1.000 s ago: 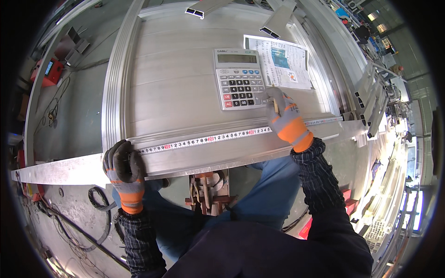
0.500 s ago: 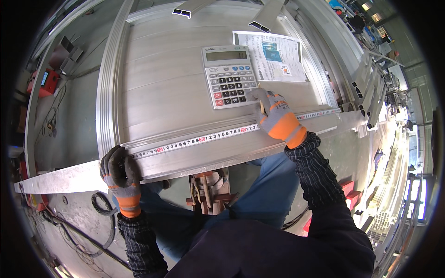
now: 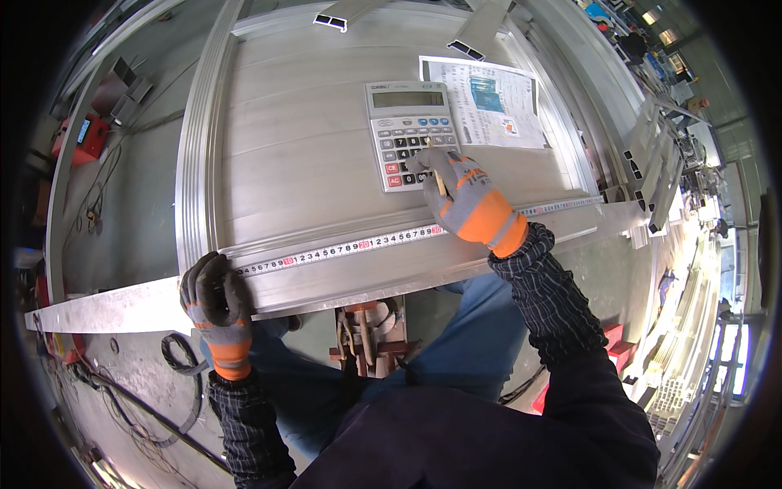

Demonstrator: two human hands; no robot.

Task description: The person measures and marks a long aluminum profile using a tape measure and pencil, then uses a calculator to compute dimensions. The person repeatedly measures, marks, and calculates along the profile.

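Note:
My left hand [image 3: 217,306], in a grey and orange glove, is closed at the left end of a tape measure [image 3: 358,245]. The white tape lies stretched along the near bar of an aluminium frame [image 3: 199,163]. Over the lower right keys of a grey desk calculator [image 3: 407,122] is my gloved right hand [image 3: 475,200], which grips a thin pencil [image 3: 440,181] between its fingers. Some keys are hidden under those fingers. Right behind the calculator, a printed sheet of paper [image 3: 517,110] with a blue patch lies on the panel.
Two cut aluminium profiles [image 3: 331,22] rest at the far side of the panel. A red box [image 3: 88,138] stands on the floor at the left, near loose cables. Beneath the near bar is a metal stand [image 3: 371,334] between my legs. Long profiles [image 3: 676,359] are stacked at the right.
My right hand has moved left with the pencil, from the calculator's right edge onto its keys. The left hand stays at the tape's end. The whole view has shifted slightly.

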